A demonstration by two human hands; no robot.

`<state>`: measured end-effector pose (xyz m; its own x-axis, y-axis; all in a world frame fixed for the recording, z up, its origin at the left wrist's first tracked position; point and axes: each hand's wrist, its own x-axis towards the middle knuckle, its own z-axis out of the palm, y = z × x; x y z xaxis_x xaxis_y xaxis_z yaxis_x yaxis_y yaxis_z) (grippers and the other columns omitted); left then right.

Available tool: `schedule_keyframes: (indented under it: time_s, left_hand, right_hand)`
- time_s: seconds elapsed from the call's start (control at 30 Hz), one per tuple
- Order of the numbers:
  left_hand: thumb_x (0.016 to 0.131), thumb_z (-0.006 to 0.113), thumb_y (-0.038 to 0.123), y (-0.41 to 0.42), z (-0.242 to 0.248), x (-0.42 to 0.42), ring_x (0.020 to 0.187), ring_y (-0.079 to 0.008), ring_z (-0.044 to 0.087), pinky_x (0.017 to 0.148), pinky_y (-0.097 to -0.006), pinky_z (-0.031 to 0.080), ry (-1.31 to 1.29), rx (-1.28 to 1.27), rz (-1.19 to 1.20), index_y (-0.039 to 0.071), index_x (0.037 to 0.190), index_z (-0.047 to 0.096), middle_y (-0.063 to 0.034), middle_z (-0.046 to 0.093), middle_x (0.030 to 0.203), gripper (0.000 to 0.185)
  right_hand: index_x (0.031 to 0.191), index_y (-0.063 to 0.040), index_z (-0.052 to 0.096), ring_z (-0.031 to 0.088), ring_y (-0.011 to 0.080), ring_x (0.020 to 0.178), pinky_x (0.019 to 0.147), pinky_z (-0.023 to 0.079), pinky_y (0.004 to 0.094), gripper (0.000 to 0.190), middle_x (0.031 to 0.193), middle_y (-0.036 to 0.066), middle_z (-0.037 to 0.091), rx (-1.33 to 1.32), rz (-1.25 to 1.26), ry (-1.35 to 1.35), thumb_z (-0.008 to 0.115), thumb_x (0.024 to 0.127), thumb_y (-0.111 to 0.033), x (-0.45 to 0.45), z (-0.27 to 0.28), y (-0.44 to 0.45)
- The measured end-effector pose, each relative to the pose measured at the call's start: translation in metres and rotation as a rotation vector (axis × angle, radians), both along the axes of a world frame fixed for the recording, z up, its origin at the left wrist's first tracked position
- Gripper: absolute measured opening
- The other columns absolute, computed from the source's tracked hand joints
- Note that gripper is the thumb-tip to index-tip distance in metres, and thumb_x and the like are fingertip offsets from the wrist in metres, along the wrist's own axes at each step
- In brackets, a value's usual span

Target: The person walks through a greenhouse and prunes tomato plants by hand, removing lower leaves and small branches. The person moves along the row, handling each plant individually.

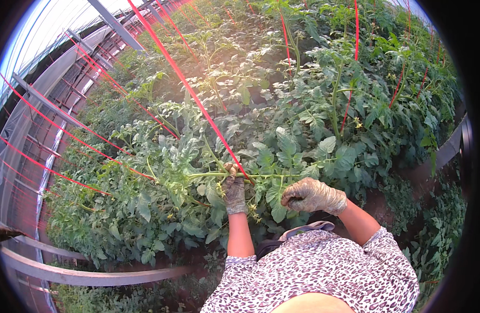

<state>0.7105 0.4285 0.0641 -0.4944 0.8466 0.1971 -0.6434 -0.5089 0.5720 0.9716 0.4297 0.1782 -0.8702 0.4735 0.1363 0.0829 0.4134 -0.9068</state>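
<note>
My left hand (235, 191), in a soiled glove, is closed around a green tomato stem (208, 175) near the lower end of a red string (201, 105). The string slants up to the left from just beside my fingers. To the right of that hand, my right hand (313, 196) wears a similar dirty glove. Its fingers are curled beside a broad tomato leaf (277, 199), and whatever may be inside them is hidden. A leafy side shoot (287, 146) rises above and between the hands. Small yellow flowers (253, 211) hang just right of my left wrist.
Dense tomato plants (240, 86) fill the row ahead, with more red strings (356, 31) running upward among them. Grey metal posts (48, 102) and a plastic sheet (19, 113) stand at left. A curved pale rail (95, 276) crosses the lower left.
</note>
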Motion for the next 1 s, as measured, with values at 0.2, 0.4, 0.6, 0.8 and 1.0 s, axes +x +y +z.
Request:
schedule_keyframes:
  time_s: [0.2, 0.4, 0.6, 0.8, 1.0]
  left_hand:
    - [0.083, 0.055, 0.0, -0.05, -0.042, -0.035, 0.084, -0.0144, 0.054, 0.078, -0.0261, 0.047, -0.034, -0.049, -0.433, -0.002, 0.097, 0.053, -0.0081, 0.056, 0.095, 0.014]
    - [0.083, 0.061, 0.015, -0.041, -0.027, 0.057, 0.085, -0.0143, 0.058, 0.075, -0.0258, 0.048, 0.787, -0.387, -0.348, -0.001, 0.1, 0.06, -0.008, 0.062, 0.096, 0.024]
    - [0.083, 0.06, 0.033, -0.035, 0.039, 0.097, 0.1, -0.0172, 0.056, 0.087, -0.0303, 0.045, 0.287, -0.179, -0.597, -0.001, 0.121, 0.045, -0.0083, 0.057, 0.112, 0.053]
    - [0.079, 0.057, 0.001, 0.0, 0.022, 0.065, 0.106, -0.018, 0.052, 0.086, -0.0292, 0.043, 1.523, -0.121, -0.085, 0.005, 0.11, 0.056, -0.0078, 0.056, 0.11, 0.031]
    - [0.075, 0.05, -0.012, 0.029, 0.095, 0.047, 0.092, -0.0134, 0.056, 0.083, -0.0259, 0.043, 0.845, -0.076, 0.273, 0.005, 0.12, 0.051, -0.0059, 0.059, 0.107, 0.048]
  right_hand:
    - [0.085, 0.007, 0.061, 0.062, 0.0261, 0.057, 0.049, 0.049, 0.035, 0.026, 0.078, 0.021, 0.063, -0.894, 0.541, 0.959, 0.069, 0.069, -0.013, 0.066, -0.051, 0.01]
    - [0.113, 0.005, 0.053, 0.06, 0.0249, 0.091, 0.077, 0.048, 0.0325, 0.058, 0.105, 0.016, 0.059, -0.402, -0.138, 0.336, 0.073, 0.07, -0.028, 0.05, -0.043, 0.016]
    - [0.131, 0.003, 0.034, 0.045, 0.0276, 0.117, 0.099, 0.039, 0.039, 0.058, 0.13, 0.017, 0.041, -1.034, 0.176, 0.639, 0.045, 0.09, -0.036, 0.022, -0.084, 0.055]
    - [0.122, 0.002, 0.044, 0.053, 0.0255, 0.107, 0.095, 0.043, 0.0384, 0.045, 0.118, 0.016, 0.051, -1.29, 0.117, 0.88, 0.043, 0.092, -0.031, 0.015, -0.13, 0.108]
    - [0.101, 0.0, 0.057, 0.057, 0.0172, 0.09, 0.08, 0.05, 0.0339, 0.024, 0.101, 0.01, 0.058, -0.84, -0.083, 0.963, 0.053, 0.087, -0.02, -0.006, -0.093, 0.106]
